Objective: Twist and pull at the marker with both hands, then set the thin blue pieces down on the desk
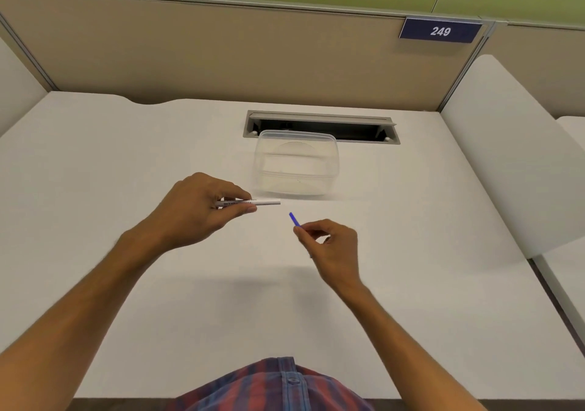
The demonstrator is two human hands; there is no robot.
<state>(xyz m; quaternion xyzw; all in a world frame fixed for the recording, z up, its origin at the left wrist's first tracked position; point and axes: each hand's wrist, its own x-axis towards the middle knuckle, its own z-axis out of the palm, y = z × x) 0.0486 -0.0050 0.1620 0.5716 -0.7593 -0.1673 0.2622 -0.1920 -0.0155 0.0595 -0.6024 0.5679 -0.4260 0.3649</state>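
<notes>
White matte desk (126,163) in a beige fabric-walled cubicle, grey cable slot (319,125) at 12 o'clock, navy plaque "249" (440,31) at 1 o'clock. Left hand (196,211) curls round a slim white plastic pen barrel with printed text (262,202), held level, open end pointing to 3 o'clock. Right hand (329,243) pinches a small blue plastic cap (293,219) between thumb and fingertips, tilted toward 11 o'clock. Hands apart, cap just off the barrel tip, both above the desk. Looks like the capping or uncapping step; joining them would need the cap lined up with the barrel axis. Clear, smooth, rounded-rectangular plastic container (297,163) sits empty beyond the barrel, at 12 o'clock.
</notes>
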